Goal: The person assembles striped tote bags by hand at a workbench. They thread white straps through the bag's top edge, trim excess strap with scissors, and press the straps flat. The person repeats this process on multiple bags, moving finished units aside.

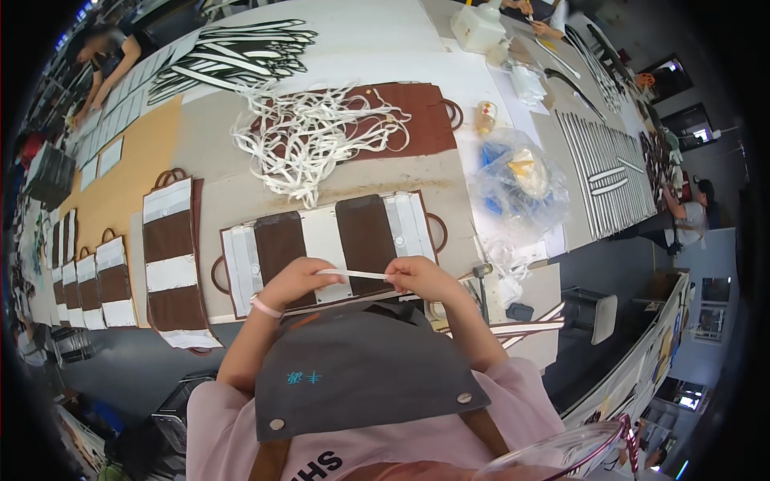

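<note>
Between my two hands a short white strip [361,274] is stretched level. My left hand [303,280] pinches its left end, and my right hand [413,276] pinches its right end. Just beneath lies a flat brown and white bag panel [281,244] with brown looped handles at its left and right ends. White patches and a pale middle band cross it. Beyond the panel, a tangled heap of white strips [309,140] rests partly on a reddish-brown piece of material [429,120], which also has a handle loop.
More brown and white bag panels [170,301] lie to the left. A clear plastic bag [525,188], a small bottle [485,118] and a hammer [481,272] are on the right. Rows of pale strips [589,160] lie further right. Other people work around the table's far side.
</note>
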`<state>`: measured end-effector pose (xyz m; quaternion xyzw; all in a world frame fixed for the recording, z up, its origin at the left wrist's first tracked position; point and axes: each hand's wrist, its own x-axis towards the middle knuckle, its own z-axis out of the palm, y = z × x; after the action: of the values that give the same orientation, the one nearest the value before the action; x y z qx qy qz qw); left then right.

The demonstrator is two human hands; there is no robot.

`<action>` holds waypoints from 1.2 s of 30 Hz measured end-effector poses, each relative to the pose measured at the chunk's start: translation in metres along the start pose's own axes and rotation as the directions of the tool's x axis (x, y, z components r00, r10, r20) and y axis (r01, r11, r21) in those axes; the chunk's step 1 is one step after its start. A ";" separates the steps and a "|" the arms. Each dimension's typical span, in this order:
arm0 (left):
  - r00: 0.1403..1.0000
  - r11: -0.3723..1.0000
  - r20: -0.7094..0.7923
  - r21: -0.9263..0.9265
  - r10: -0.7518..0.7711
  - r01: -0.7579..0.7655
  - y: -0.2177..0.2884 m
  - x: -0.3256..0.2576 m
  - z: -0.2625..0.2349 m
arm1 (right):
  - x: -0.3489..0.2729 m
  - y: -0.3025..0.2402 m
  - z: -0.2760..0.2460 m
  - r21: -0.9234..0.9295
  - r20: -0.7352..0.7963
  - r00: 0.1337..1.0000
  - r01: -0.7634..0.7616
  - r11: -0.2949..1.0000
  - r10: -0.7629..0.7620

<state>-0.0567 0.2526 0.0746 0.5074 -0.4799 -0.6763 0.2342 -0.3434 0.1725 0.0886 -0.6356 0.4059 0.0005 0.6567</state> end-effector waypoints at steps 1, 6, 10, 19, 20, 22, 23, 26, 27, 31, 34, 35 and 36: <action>0.987 0.991 -0.094 0.018 0.133 -0.132 -0.010 -0.010 -0.003 | 0.000 0.001 -0.003 -0.013 0.024 1.000 -0.014 1.000 0.014; 0.944 0.894 -0.326 -0.436 -0.054 -0.100 -0.047 -0.058 -0.033 | 0.001 0.013 -0.036 0.038 0.134 0.988 -0.083 0.996 0.077; 0.841 0.898 -0.535 -0.408 -0.086 -0.167 -0.083 -0.091 -0.045 | 0.017 0.022 -0.054 -0.055 0.148 0.988 -0.044 0.997 0.052; 0.780 0.947 -0.582 -0.320 -0.227 0.037 -0.129 -0.085 -0.089 | 0.071 0.095 -0.072 -0.084 -0.228 0.973 -0.058 0.995 0.038; 0.763 0.955 -0.604 -0.290 -0.231 0.059 -0.130 -0.083 -0.093 | 0.079 0.102 -0.069 -0.086 -0.281 0.958 -0.086 0.993 0.059; 0.736 0.975 -0.645 -0.201 -0.204 0.094 -0.140 -0.076 -0.093 | 0.092 0.100 -0.059 -0.417 -0.387 0.915 -0.281 0.864 0.111; 0.728 0.985 -0.664 -0.137 -0.170 0.106 -0.147 -0.070 -0.091 | 0.099 0.099 -0.055 -0.553 -0.445 0.888 -0.374 0.744 0.115; 0.685 0.992 -0.720 -0.041 -0.112 0.119 -0.151 -0.059 -0.084 | 0.118 0.033 -0.002 -0.817 -0.527 0.807 -0.394 0.422 -0.266; 0.668 0.993 -0.738 -0.020 -0.096 0.120 -0.151 -0.057 -0.083 | 0.130 0.019 0.016 -0.853 -0.508 0.765 -0.383 0.355 -0.395; 0.690 0.996 -0.718 -0.072 -0.090 0.056 -0.160 -0.049 -0.092 | 0.189 -0.005 0.105 -0.643 -0.176 0.819 0.325 0.693 -0.547; 0.716 0.989 -0.687 -0.143 -0.122 0.031 -0.153 -0.051 -0.104 | 0.227 -0.025 0.168 -0.479 -0.012 0.763 0.562 0.674 -0.646; 0.719 0.990 -0.686 -0.137 -0.109 0.020 -0.156 -0.051 -0.108 | 0.234 -0.031 0.181 -0.417 0.004 0.847 0.485 0.769 -0.532; 0.719 0.991 -0.688 -0.131 -0.099 0.011 -0.160 -0.052 -0.112 | 0.240 -0.037 0.186 -0.391 0.074 0.901 0.420 0.819 -0.427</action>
<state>0.0923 0.3173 -0.0464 0.7226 -0.3015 -0.4715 0.4056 -0.0644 0.1970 -0.0340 -0.8296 0.2516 -0.0684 0.4938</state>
